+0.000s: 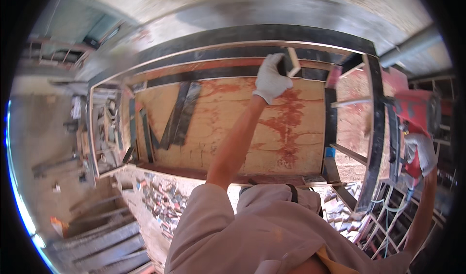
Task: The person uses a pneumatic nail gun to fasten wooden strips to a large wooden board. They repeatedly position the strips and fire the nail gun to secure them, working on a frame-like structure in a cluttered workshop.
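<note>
My left hand (273, 79), in a white glove, reaches over to the far side of a wooden frame. Its fingers close on a short dark board (292, 62) with pale cut edges, next to the frame's long black rails (218, 71). Off to the right, my gloved right hand (421, 152) wraps round the handle of a red nail gun (415, 104). A thin air hose (395, 207) hangs below that tool. The nail gun's narrow black front part is beside the frame's right-hand rail (376, 123).
Within the frame lies a red-stained plywood panel (228, 123), with loose dark strips (179, 113) on its left part. Wood offcuts (162, 201) litter the floor near me. Dark planks (104, 247) are stacked at lower left. Metal racking (388, 225) stands at lower right.
</note>
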Demonstrator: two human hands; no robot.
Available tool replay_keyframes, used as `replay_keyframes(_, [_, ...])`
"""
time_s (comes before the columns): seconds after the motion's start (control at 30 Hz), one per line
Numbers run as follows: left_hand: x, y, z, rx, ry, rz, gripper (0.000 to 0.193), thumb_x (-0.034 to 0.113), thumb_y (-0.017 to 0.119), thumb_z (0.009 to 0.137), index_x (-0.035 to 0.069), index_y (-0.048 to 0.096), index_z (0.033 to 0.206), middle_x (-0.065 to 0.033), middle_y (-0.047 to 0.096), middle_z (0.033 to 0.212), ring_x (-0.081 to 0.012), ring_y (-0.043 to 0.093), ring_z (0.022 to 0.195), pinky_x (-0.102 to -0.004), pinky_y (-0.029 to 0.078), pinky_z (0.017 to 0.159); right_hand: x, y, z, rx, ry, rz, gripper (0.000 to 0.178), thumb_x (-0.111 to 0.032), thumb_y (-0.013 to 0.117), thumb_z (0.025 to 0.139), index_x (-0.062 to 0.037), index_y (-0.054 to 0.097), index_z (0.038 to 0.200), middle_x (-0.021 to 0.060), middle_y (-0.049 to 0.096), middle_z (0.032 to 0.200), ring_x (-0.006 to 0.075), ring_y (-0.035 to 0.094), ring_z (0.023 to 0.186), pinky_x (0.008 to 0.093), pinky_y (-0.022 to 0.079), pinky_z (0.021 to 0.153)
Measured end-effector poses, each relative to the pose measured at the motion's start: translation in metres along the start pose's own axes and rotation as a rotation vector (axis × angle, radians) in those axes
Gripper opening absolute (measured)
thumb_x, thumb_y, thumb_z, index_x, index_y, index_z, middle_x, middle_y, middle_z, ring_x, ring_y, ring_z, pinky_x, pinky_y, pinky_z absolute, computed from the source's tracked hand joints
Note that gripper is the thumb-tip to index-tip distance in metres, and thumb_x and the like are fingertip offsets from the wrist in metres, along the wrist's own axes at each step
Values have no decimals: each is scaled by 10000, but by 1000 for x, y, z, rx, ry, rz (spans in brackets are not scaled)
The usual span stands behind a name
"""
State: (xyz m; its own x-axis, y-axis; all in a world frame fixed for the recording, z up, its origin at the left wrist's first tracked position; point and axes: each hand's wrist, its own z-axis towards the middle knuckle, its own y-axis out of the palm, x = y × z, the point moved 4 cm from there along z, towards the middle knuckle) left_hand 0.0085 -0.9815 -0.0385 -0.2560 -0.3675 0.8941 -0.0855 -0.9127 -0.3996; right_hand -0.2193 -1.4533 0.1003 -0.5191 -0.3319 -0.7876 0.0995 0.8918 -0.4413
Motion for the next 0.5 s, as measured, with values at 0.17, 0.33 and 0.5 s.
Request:
replay_keyframes(0.17, [-87,-18,-101,-160,-336,356,595,316,771,724,52,566,1216,-212,583,1172,-415,555,1132,-487,485,939,-23,25,4,-7,51,-15,171,-119,607,835,-32,674,965,-3,535,582,109,476,438,256,385,433])
replay_keyframes(0.33, [-197,-96,-157,-251,-580,743,827,475,642,848,12,349,1468,-239,346,1507,-395,309,1413,-495,262,1157,-49,39,-5,16,190,-56,176,-119,609,835,-35,672,977,-7,525,581,108,472,437,256,382,433])
replay_keyframes(0.5, [-331,-225,-169,157,-951,1172,857,321,680,841,-31,255,1497,-170,463,1387,-329,446,1293,-479,372,1081,-81,56,-8,19,258,-115,183,-119,612,835,-38,670,988,-12,515,580,106,468,437,255,379,433])
